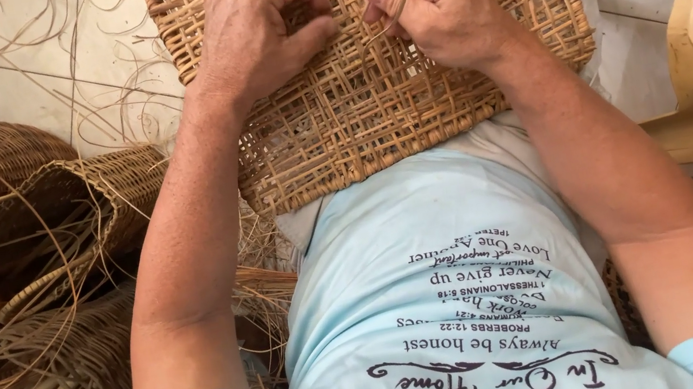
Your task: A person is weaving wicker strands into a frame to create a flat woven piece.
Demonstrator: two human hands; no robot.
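Against the person's pale blue shirt point(430, 246) leans the flat tan open-weave rattan panel point(371, 115), left hand point(254, 36) clenched on its far part, right hand point(437, 6) alongside, pinching a thin loose strand point(388, 17).

Person seen from above: a pale blue short-sleeved T-shirt point(439, 301) with dark printed lettering in mixed fonts and a curling ornamental flourish across the front. Sleeves end above the elbows; both forearms bare. Left hand point(257, 26) and right hand point(441, 0) ungloved, without rings or watch.
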